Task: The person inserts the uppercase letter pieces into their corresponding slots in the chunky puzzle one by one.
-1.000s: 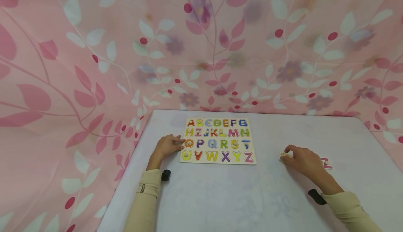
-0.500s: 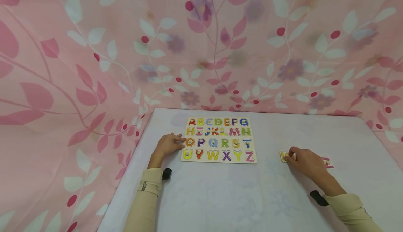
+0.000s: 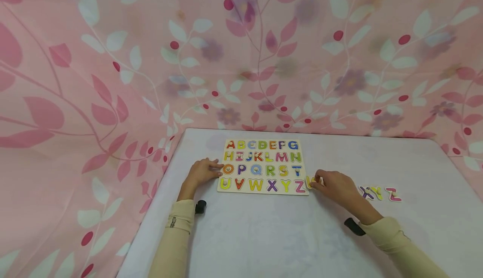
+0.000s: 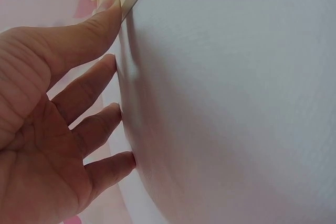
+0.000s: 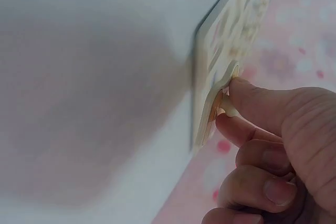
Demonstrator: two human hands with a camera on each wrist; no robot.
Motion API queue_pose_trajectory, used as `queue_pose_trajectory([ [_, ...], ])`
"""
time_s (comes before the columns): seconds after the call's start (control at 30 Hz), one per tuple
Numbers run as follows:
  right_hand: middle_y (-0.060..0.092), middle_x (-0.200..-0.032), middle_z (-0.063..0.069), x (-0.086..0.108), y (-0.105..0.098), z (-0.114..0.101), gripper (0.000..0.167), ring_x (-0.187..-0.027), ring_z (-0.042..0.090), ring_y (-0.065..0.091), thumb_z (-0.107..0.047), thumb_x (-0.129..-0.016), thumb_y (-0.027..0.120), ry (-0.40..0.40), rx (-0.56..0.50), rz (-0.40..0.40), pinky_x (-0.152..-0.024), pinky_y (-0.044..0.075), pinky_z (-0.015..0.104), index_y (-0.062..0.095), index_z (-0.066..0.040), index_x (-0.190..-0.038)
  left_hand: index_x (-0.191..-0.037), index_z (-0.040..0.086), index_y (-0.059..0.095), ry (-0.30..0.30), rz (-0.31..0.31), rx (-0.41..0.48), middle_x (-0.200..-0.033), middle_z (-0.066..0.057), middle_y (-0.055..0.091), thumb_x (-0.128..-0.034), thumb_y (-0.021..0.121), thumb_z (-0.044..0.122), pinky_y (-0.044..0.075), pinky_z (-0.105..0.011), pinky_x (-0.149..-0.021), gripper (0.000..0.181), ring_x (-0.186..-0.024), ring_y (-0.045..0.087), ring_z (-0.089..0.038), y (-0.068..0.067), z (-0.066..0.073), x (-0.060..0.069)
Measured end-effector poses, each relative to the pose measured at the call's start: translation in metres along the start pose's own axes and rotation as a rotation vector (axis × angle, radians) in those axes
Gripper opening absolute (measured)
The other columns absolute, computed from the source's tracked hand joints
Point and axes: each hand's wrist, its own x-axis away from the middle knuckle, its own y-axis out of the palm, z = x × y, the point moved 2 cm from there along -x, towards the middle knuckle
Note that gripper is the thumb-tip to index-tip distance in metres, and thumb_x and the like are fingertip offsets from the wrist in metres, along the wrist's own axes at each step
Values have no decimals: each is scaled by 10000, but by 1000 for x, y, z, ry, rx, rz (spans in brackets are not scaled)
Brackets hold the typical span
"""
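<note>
A cream wooden alphabet puzzle board (image 3: 262, 192) with rows of bright letters lies on the table. My left hand (image 3: 201, 172) is at its left edge; in the left wrist view the thumb (image 4: 86, 38) touches the board's edge, while the spread fingers meet the white cloth. Between thumb and finger, my right hand (image 3: 337, 187) pinches a yellow W puzzle piece (image 3: 310, 182) beside the board's lower right corner. The right wrist view shows this piece (image 5: 210, 109) tilted and held by its small knob, partly covered by the thumb.
To the right of my right hand lie a purple X piece (image 3: 365, 192), a yellow Y piece (image 3: 377, 193) and a pink Z piece (image 3: 394, 194). White cloth covers the table (image 3: 264, 236). A pink floral curtain (image 3: 241, 60) hangs behind and at the left.
My right hand has picked up the W piece and carried it left to the board, uncovering the X and Y pieces. The left hand has stayed at the board's edge.
</note>
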Motion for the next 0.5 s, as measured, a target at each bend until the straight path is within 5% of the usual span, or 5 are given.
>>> queue_pose_trajectory([
  [0.5,548,-660,-91,-50,38,-99,209,-625,123,499,-355,-865,763,-169,-3,-23,-556,393,273,646,-182,-855,-1196,169,727,2,1,19,-1377,-54,559,-847,784,253,220,-535,-1154,364,-1407,333,-392,1,-1,0],
])
